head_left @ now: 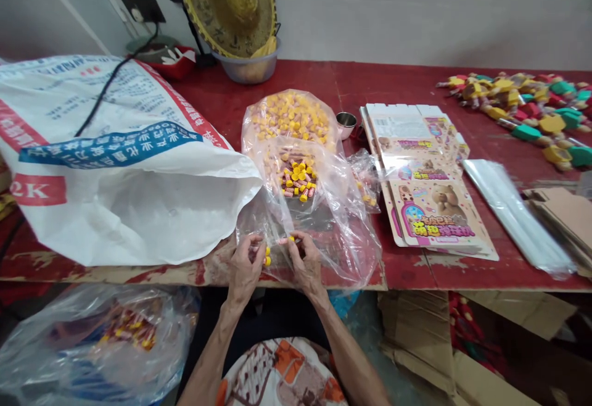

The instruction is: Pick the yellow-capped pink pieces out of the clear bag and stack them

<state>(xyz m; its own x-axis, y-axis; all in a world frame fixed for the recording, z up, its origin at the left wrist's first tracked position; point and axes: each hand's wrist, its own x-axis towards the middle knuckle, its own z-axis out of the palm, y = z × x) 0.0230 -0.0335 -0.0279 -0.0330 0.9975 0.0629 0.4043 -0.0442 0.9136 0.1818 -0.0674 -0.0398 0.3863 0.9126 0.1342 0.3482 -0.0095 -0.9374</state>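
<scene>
At the front edge of the red table (416, 91), my left hand (245, 264) is closed on small pink tubes with yellow caps (267, 255). Close beside it, my right hand (303, 261) pinches one more yellow-capped tube (290, 240). Both hands rest on a clear plastic bag (324, 221) that spreads over the table. Just beyond my fingers lies a loose pile of the same tubes (298, 179), and further back a larger heap of yellow pieces (289, 116) fills the bag.
A big white woven sack (115, 165) lies at the left. Flat printed cartons (430, 190) and clear sleeves (513, 208) sit to the right, coloured toys (522, 107) at the far right. A straw hat on a basin (231, 5) stands behind. Another filled bag (92, 344) hangs below.
</scene>
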